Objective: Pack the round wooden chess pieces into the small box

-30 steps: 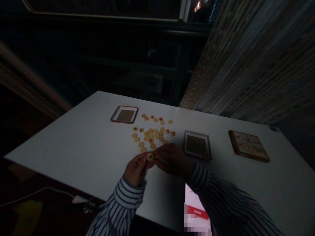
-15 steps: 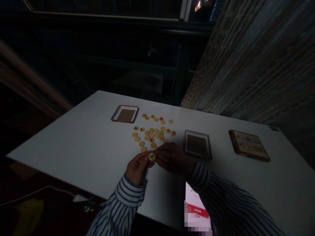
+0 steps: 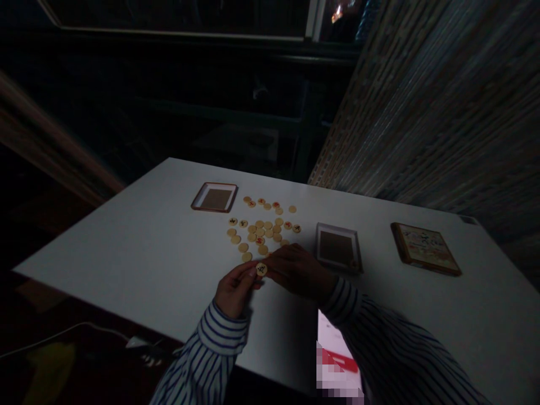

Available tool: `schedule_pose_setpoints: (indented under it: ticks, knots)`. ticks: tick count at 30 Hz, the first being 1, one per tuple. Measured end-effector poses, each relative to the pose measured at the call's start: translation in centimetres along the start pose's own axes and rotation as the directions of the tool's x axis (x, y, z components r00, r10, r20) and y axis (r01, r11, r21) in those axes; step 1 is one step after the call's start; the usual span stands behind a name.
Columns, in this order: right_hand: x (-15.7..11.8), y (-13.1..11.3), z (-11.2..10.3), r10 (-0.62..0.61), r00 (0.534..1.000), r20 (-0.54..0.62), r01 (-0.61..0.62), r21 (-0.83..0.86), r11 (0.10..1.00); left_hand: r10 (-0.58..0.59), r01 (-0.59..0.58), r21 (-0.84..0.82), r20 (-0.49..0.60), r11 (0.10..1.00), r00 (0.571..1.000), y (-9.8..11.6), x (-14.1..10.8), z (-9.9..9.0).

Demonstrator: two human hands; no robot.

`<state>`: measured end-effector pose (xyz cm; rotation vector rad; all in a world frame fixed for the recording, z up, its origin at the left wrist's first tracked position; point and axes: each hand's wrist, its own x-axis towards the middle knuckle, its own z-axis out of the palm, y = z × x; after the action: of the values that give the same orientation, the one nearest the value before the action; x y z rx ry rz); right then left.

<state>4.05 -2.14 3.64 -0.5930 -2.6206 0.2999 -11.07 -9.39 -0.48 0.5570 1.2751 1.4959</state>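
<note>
My left hand (image 3: 235,290) pinches a round pale Chinese chess piece (image 3: 261,269) between thumb and fingers, its black character facing up. From the other side my right hand (image 3: 297,270) meets the same piece, its fingers closed at the right edge; part of its grip is hidden. Just beyond both hands, several more Chinese chess pieces (image 3: 269,232) lie scattered over the white table (image 3: 139,230). Many are blank side up, while some show red or black characters.
A shallow open tray (image 3: 214,197) lies at the back left, another open tray (image 3: 338,247) right of the pieces. Farther right is a flat box with a printed cover (image 3: 426,248). A lit screen (image 3: 335,337) shows below my right forearm. A bead-like curtain (image 3: 405,112) hangs behind the table.
Almost nothing differs. Both hands keep the same piece at nearly the same spot, and the view has shifted very slightly.
</note>
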Motion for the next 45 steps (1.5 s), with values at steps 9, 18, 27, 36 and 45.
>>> schedule_pose_setpoints:
  ticks: [9, 18, 27, 36, 45]
  knots:
    - [0.1, 0.4, -0.6, 0.007, 0.998, -0.067, -0.005, 0.023, 1.0, 0.012, -0.015, 0.054, 0.054, 0.998, 0.998, 0.7, 0.4, 0.4]
    - [0.1, 0.7, -2.9, 0.001, 0.998, -0.06, 0.0, 0.017, 1.0, 0.011, -0.011, 0.003, 0.078, 1.0, 0.997, 1.9, 0.5, 2.0]
    - [-2.0, 1.9, -5.6, 0.008, 0.996, -0.091, -0.004, 0.045, 0.999, 0.018, -0.019, 0.002, 0.18, 1.0, 0.983, 2.3, 0.5, 4.9]
    - [-4.1, 2.7, -8.2, 0.074, 0.997, -0.012, -0.074, 0.022, 0.997, -0.017, 0.0, 0.055, 0.311, 0.998, 0.95, 2.0, 0.2, 7.9]
    - [-4.7, 3.0, -9.7, 0.185, 0.978, 0.096, -0.183, -0.027, 0.983, -0.037, 0.018, 0.051, 0.399, 0.999, 0.916, 2.0, 0.7, 10.0]
